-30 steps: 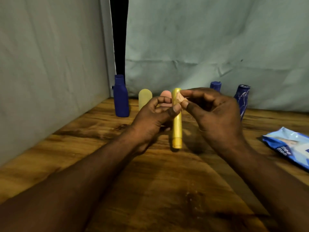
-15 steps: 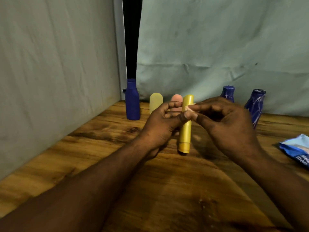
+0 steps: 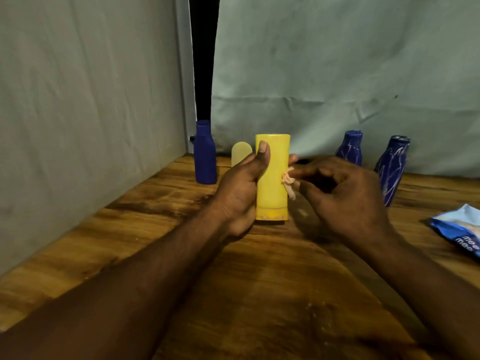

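My left hand point(image 3: 240, 188) grips a flat yellow bottle point(image 3: 272, 185) upside down, its cap end low above the wooden table point(image 3: 259, 294) and its broad face turned towards me. The thumb lies up along the bottle's left front. My right hand point(image 3: 340, 193) is just right of the bottle and pinches a small crumpled pinkish scrap point(image 3: 288, 184) between thumb and forefinger against the bottle's right edge.
At the back stand a dark blue bottle point(image 3: 205, 154), a pale yellow bottle point(image 3: 241, 154) and two blue marbled bottles point(image 3: 350, 148) point(image 3: 393, 168). A blue wipes packet point(image 3: 461, 229) lies at the right edge. Cloth walls close the left and rear.
My left hand has turned the yellow bottle from edge-on to its broad face. The pinkish scrap, held near the top before, now hangs lower at the bottle's right edge in my right fingers.
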